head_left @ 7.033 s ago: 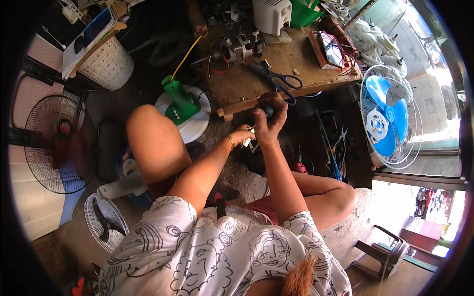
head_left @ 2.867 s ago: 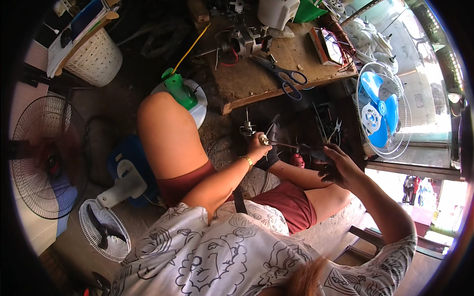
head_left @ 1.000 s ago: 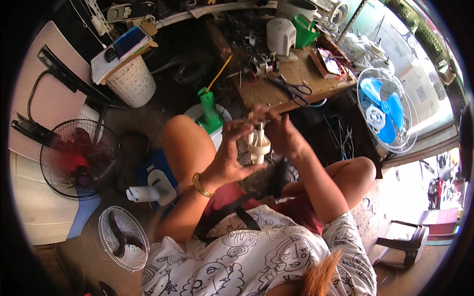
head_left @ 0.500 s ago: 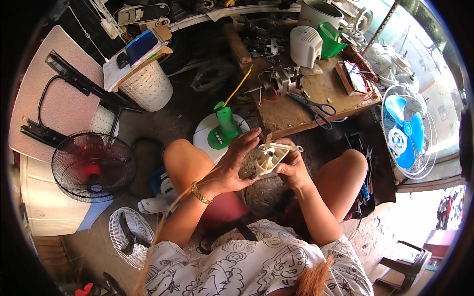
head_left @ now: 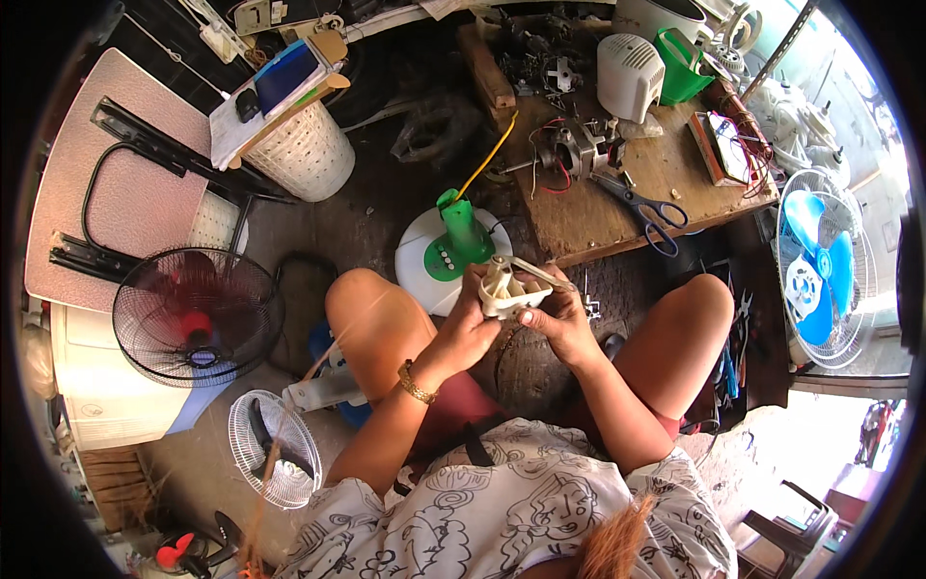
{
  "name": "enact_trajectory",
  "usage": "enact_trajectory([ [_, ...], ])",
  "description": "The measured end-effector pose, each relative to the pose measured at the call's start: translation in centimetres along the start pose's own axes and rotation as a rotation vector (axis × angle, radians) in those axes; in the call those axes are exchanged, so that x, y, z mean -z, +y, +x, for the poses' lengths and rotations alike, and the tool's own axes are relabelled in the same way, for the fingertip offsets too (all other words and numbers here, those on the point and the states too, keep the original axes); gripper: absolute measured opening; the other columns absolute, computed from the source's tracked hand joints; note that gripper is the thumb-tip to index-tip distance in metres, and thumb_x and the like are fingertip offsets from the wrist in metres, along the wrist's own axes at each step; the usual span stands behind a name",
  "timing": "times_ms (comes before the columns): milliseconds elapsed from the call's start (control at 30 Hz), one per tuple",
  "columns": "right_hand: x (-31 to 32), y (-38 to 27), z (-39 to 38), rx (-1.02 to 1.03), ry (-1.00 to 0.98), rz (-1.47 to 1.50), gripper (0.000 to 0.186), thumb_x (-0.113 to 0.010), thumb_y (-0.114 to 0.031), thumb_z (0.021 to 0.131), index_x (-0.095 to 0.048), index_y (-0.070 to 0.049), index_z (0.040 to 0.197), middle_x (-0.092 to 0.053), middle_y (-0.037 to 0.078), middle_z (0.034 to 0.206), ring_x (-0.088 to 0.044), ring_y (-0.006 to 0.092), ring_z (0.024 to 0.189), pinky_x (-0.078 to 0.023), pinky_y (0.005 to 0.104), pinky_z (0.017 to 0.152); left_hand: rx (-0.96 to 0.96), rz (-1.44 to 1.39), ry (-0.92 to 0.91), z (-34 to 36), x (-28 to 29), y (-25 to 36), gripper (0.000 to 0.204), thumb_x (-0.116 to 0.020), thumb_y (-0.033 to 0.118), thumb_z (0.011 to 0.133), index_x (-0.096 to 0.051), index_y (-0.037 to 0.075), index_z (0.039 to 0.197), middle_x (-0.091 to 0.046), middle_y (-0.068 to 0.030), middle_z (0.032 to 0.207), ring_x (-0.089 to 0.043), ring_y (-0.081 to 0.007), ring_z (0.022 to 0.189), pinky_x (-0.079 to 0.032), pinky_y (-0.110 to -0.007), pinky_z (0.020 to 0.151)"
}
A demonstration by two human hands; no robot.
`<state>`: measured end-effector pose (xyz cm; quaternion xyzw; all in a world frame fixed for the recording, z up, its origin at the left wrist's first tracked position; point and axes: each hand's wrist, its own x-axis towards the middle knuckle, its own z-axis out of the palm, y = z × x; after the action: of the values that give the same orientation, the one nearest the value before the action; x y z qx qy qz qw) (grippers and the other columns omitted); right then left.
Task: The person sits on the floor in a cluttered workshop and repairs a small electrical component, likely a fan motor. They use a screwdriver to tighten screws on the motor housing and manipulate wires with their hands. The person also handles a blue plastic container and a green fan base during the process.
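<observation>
Above my lap I hold a cream-white plastic housing (head_left: 514,303), a hollow piece with inner ribs and a raised post, its open side facing up. My left hand (head_left: 467,326) is closed on its left side. My right hand (head_left: 562,326) grips the right side, thumb along the near edge and fingers behind. Just beyond my hands stands a round white fan base (head_left: 413,253) with a green neck (head_left: 463,230), and a yellow cable (head_left: 489,154) sticks up from the neck.
A wooden table (head_left: 564,227) at front right carries a bare motor (head_left: 579,150), dark scissors (head_left: 654,210) and a white plastic cover (head_left: 629,82). A black-caged fan (head_left: 193,318) stands left. A blue-bladed fan (head_left: 820,265) stands right. Hand tools (head_left: 738,352) lie beside my right knee.
My left hand, earlier held apart with fingers spread, has closed on the housing. The housing has turned and tilted between both hands. The whole view has shifted slightly.
</observation>
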<state>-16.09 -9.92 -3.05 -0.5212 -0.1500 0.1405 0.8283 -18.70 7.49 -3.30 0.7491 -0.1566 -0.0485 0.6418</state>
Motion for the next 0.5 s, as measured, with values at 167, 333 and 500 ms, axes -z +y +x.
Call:
enact_trajectory([
  [167,-1.2,1.5,-0.6,-0.064,0.079,0.147,0.028,-0.077,-0.011,0.077,-0.051,-0.006,0.089,-0.058,0.000,0.092,-0.052,0.0073,0.085,-0.044,0.0236,0.076,0.167,-0.166,0.133,-1.2,0.2,0.3,0.048,-0.048,-0.011,0.080,-0.032,0.006,0.122,-0.040,-0.0053,0.116,-0.043,-0.0149,0.114,-0.036,-0.029,0.098],
  [333,-2.3,0.4,-1.1,0.007,0.111,0.122,0.050,-0.075,-0.006,0.076,-0.046,-0.002,0.116,-0.059,0.005,0.097,-0.056,0.0129,0.095,-0.046,0.0272,0.085,0.263,-0.426,0.252,-2.1,-0.8,1.1,0.047,-0.044,-0.011,0.081,-0.031,0.009,0.122,-0.042,-0.0045,0.116,-0.042,-0.0133,0.115,-0.038,-0.027,0.096],
  [500,-1.8,-0.8,-1.9,0.005,-0.020,0.224,0.074,-0.075,-0.010,0.077,-0.033,-0.001,0.138,-0.055,0.013,0.122,-0.053,0.0184,0.113,-0.042,0.0324,0.097,0.075,-0.631,0.246,-2.9,-1.8,1.4,0.068,-0.046,-0.013,0.070,-0.024,0.016,0.128,-0.038,-0.0068,0.129,-0.040,-0.0178,0.124,-0.037,-0.034,0.102],
])
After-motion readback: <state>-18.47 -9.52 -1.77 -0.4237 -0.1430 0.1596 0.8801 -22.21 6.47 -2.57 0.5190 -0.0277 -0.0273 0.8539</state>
